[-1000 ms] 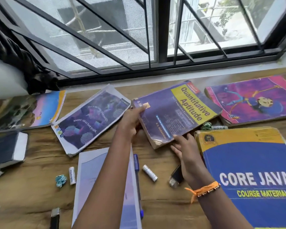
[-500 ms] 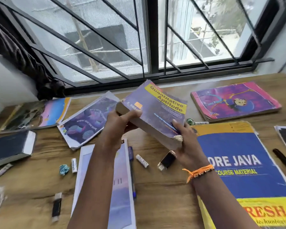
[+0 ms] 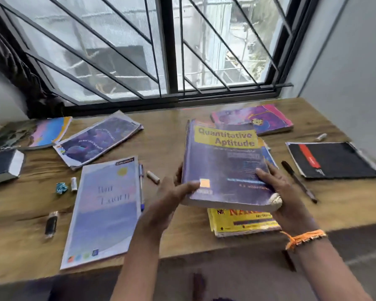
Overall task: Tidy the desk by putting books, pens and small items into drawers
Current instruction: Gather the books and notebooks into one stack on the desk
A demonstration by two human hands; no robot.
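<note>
A person lifts a thick purple book point(image 3: 224, 166) above the front edge of the tabletop point(image 3: 204, 118), the left hand point(image 3: 174, 194) gripping its near-left corner with the thumb on the cover, the right hand point(image 3: 278, 187) clasping its right edge. Directly below lies a yellow book point(image 3: 243, 220) that juts past the front edge. A black pen point(image 3: 297, 181) rests just right of the hands, a blue pen point(image 3: 141, 185) beside a pale notebook point(image 3: 104, 211). The heavy, worn book could slip from the hands, or brush the overhanging yellow book off the tabletop. No drawer is visible.
</note>
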